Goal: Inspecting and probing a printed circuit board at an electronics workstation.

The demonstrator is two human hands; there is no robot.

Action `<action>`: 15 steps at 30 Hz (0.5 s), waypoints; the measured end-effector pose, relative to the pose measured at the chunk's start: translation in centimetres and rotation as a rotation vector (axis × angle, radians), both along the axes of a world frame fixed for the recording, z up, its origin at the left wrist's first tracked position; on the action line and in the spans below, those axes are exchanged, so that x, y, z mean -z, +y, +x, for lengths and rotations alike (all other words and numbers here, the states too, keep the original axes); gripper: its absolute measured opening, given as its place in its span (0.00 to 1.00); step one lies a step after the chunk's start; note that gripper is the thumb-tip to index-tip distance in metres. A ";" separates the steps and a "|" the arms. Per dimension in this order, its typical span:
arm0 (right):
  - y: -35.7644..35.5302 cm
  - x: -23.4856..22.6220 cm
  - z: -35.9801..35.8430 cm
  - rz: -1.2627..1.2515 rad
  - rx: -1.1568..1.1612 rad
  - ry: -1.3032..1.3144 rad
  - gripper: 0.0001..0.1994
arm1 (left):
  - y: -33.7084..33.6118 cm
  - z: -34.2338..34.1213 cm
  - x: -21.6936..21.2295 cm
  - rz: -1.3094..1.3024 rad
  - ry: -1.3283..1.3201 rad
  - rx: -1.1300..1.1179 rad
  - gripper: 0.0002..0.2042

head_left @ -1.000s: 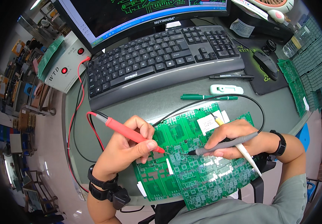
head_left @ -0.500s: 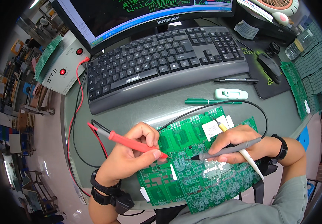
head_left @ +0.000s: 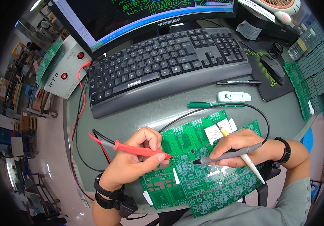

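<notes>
My left hand (head_left: pixel 132 165) is closed round a red test probe (head_left: pixel 139 150), whose tip points right and rests at or just above a green circuit board panel (head_left: pixel 214 196). My right hand (head_left: pixel 239 145) grips a dark grey test probe (head_left: pixel 227 154), its black tip down at the same panel a little to the right of the red one. A white and yellow pen-like tool (head_left: pixel 253 169) is also tucked in that hand, slanting across the grey probe. Under the top panel lies another green panel (head_left: pixel 162 188). A white paper slip (head_left: pixel 212 133) sits near my right fingers. Exact tip contact is too small to tell.
Beyond the boards are a green pen (head_left: pixel 201 105), a mint-coloured small case (head_left: pixel 234 96), a black marker (head_left: pixel 239 83) and a keyboard (head_left: pixel 158 64). A monitor (head_left: pixel 150 19), mouse (head_left: pixel 272 68), stacked boards (head_left: pixel 314 67) and a white box (head_left: pixel 66 81) with probe leads surround the table.
The red probe lies flatter now, its back end lower, its tip slightly farther right. The grey probe has hardly moved. The drawing on the monitor has shifted, and the whole view has moved slightly.
</notes>
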State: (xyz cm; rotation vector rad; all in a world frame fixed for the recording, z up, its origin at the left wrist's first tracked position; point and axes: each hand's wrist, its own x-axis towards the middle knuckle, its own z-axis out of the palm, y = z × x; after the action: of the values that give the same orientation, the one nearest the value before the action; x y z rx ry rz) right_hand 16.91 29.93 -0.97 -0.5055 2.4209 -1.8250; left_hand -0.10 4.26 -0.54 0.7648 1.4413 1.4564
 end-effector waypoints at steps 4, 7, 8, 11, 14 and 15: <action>-0.1 0.3 0.0 -0.015 0.001 0.012 0.11 | 0.1 0.4 -0.3 -0.039 -0.063 -0.059 0.13; -0.2 0.4 0.0 -0.021 0.006 0.023 0.10 | 0.2 0.5 -0.5 -0.044 -0.053 -0.055 0.13; -0.2 0.4 -0.1 -0.019 0.007 0.024 0.10 | 0.3 0.5 -0.5 -0.044 -0.053 -0.057 0.13; -0.2 0.3 0.0 -0.009 0.005 0.022 0.10 | 0.3 0.5 -0.5 -0.045 -0.050 -0.059 0.13; -0.1 0.2 0.1 0.001 -0.001 0.012 0.10 | 0.0 0.3 -0.1 -0.039 -0.022 -0.033 0.12; -0.1 0.2 0.1 -0.003 0.000 0.010 0.10 | -0.1 0.2 0.0 -0.028 0.003 -0.011 0.11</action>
State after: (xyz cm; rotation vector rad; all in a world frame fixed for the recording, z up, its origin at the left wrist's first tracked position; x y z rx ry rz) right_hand 17.03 29.86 -1.17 -0.5168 2.4249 -1.8305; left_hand 0.06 4.16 -0.54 0.7425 1.4676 1.4411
